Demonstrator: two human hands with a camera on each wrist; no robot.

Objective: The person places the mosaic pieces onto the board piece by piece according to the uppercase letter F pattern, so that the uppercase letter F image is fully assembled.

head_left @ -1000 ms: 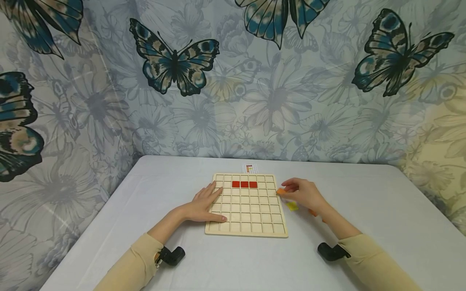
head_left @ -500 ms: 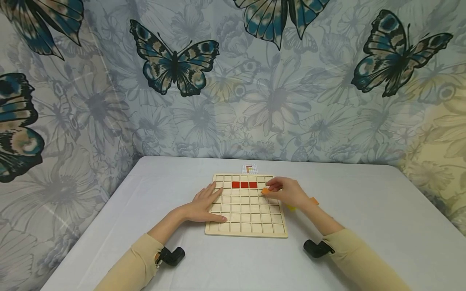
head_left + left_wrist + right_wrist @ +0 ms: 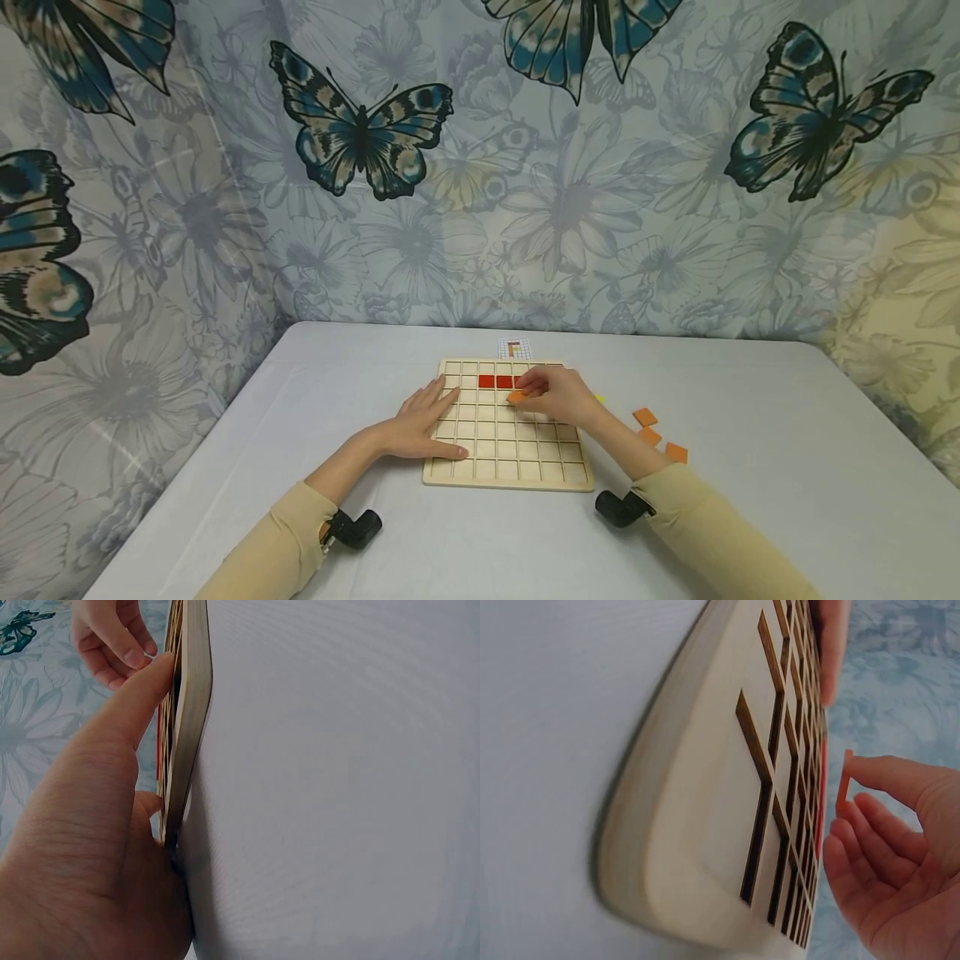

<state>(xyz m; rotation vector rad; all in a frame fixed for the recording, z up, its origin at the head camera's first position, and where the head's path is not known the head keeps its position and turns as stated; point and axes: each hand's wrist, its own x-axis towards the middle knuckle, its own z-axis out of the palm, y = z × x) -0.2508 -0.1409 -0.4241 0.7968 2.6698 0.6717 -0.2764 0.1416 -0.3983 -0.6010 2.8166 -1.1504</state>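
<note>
A square, pale wooden board with a grid of grooved cells point(image 3: 507, 450) lies flat on a white worktop point(image 3: 450, 550). Three flat, red square tiles point(image 3: 495, 382) sit side by side in its second row from the far edge, the rightmost partly covered by fingertips.

The right hand point(image 3: 558, 394) reaches in from the right over the board, pinching a thin, orange square tile point(image 3: 515, 398) between thumb and fingertips, with its other fingers bent. In the right wrist view this tile is held by its edges, apart from the board's surface; in the head view it shows just on the near side of the red row.

The left hand point(image 3: 420, 423) rests on the board's left side with fingers straight and spread, its thumb lying over the near left cells; it has hold of nothing.

To the right of the board, near the right forearm, lie three loose, flat orange square tiles point(image 3: 677, 452), and a sliver of a yellow tile point(image 3: 599, 398) shows past the right wrist. A small white card with a printed grid and coloured pattern point(image 3: 514, 349) lies just beyond the board's far edge. Behind the worktop hangs a pale, flower-patterned backdrop with blue-black butterflies point(image 3: 360, 275)
</note>
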